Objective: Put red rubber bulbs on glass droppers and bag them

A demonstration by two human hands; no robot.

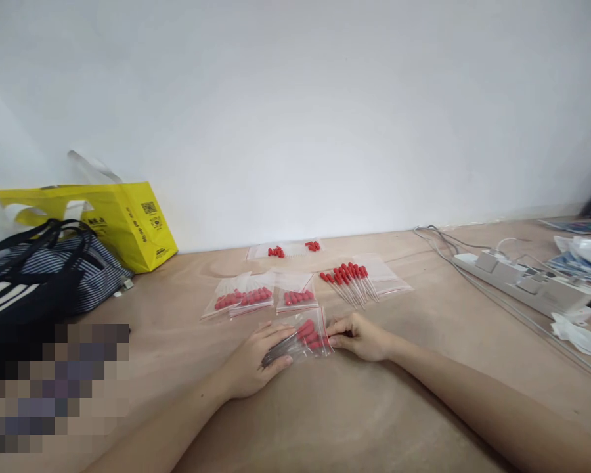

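Between my hands lies a clear zip bag [316, 322] holding several droppers with red rubber bulbs [306, 330]. My left hand [249, 364] is closed around the end of the bag where the thin dropper tubes bunch together. At the other end, the fingers of my right hand [363, 336] pinch the bag's red-lined zip edge, close to the bulbs. Just beyond are several more bags of red-bulbed droppers, among them a left bag [226, 300] and a right bag [298, 299]. Loose red-bulbed droppers [349, 279] lie in a pile past my right hand, partly over a flat clear bag [391, 281].
Near the wall, another clear bag [295, 250] has small red pieces on it. A yellow shopping bag [132, 223] and a striped bag [98, 269] stand at left. On the right are a power strip [522, 282], cables [492, 305] and a crumpled white tissue [578, 335].
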